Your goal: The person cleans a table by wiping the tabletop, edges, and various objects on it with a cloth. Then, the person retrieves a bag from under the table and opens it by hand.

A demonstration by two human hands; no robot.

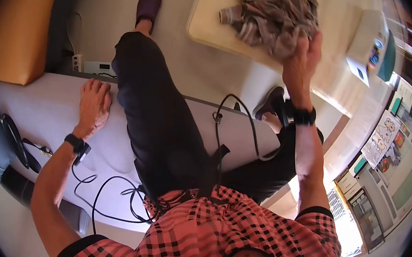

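Near the corner of a pale tabletop lies a crumpled, striped cloth, with the right hand at its near edge, fingers clamped on the fabric. Well apart, the left hand rests on a pale seat, fingers curled together. A black cable loops beside the dark trousers.
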